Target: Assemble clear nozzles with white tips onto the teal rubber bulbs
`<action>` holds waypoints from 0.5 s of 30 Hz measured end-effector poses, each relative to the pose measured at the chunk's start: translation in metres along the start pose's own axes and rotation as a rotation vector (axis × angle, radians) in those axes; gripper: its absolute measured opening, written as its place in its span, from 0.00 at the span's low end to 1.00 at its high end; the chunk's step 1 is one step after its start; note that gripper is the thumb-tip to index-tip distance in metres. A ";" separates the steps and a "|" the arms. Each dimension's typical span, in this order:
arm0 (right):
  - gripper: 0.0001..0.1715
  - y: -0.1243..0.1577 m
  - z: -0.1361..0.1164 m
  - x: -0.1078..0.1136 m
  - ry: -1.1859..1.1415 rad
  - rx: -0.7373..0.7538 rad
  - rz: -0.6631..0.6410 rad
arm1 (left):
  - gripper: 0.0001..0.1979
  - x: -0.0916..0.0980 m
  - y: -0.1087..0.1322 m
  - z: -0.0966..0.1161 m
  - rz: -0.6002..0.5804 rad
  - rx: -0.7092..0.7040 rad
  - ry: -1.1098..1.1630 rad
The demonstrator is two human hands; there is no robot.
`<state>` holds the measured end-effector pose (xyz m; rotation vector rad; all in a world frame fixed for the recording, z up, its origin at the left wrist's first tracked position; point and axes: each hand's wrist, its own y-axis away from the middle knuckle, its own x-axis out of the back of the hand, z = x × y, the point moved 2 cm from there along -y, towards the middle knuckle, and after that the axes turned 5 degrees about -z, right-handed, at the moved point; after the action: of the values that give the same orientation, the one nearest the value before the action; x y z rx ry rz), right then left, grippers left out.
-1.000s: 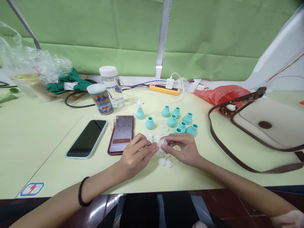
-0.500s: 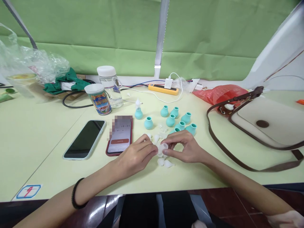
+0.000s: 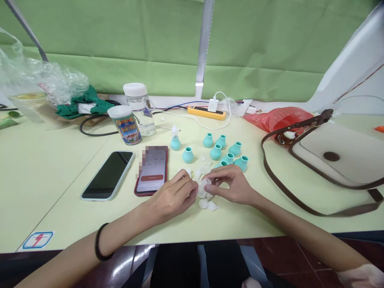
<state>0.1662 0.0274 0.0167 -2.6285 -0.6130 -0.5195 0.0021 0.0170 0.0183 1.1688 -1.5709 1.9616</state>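
My right hand pinches a translucent plastic piece with a round, hollow end between thumb and fingers. Close beside its left side is my left hand, fingers curled and pressed together; whatever they hold is hidden. Two cloudy white tips lie on the table just below the hands. More small clear parts lie behind them, partly covered by my fingers. Several teal rubber bulbs stand beyond, with open necks. One teal bulb at the left carries a translucent tip.
Left of my hands lie a lit phone and a dark-screened phone. Behind them stand a patterned canister and a lidded clear jug. A yellow power strip is at the back; a white bag with brown strap lies right.
My left hand has drawn slightly left, away from the translucent piece. My right hand still holds that piece in nearly the same place. The bulbs have not moved.
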 end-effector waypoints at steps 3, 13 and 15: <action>0.10 0.000 0.003 -0.001 -0.156 -0.115 -0.005 | 0.06 -0.002 0.003 -0.001 0.069 0.008 -0.024; 0.12 -0.001 0.002 0.002 -0.344 -0.257 -0.035 | 0.12 0.004 0.002 -0.005 0.046 0.146 0.325; 0.11 -0.001 0.001 0.003 -0.364 -0.269 -0.038 | 0.10 0.005 0.002 -0.006 0.062 0.108 0.307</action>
<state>0.1684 0.0298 0.0171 -3.0027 -0.7468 -0.1371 -0.0043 0.0205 0.0210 0.8146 -1.3719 2.1682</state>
